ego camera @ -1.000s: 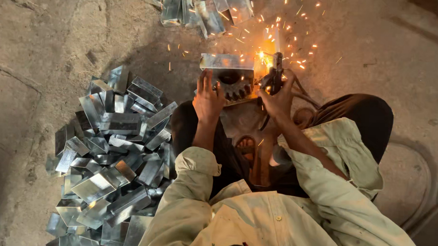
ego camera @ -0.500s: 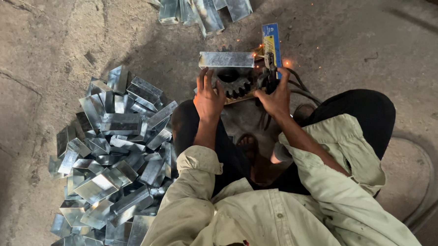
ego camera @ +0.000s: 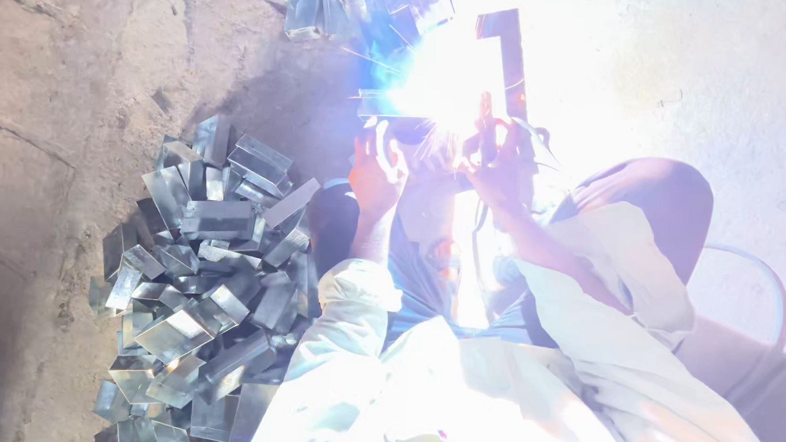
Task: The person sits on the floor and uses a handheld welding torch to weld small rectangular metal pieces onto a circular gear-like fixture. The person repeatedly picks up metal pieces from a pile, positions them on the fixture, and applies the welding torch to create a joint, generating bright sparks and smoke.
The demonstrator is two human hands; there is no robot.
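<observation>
A blinding white-blue welding arc flares at the top middle and washes out much of the head view. My left hand [ego camera: 376,172] grips the near side of a short rectangular metal tube piece [ego camera: 376,104] set on a dark round part that the glare hides. My right hand [ego camera: 493,163] is closed on the handle of a welding electrode holder [ego camera: 504,53], whose tip meets the piece at the arc. Both pale sleeves reach forward from the bottom of the view.
A large heap of shiny cut metal tube pieces [ego camera: 200,283] lies on the concrete floor at my left. A smaller pile of similar pieces [ego camera: 349,7] sits beyond the work. A cable [ego camera: 775,282] loops on the floor at right.
The arc has struck: half a second ago the holder was raised with only a faint glow, now a bright flash fills the scene. My hands stay where they were.
</observation>
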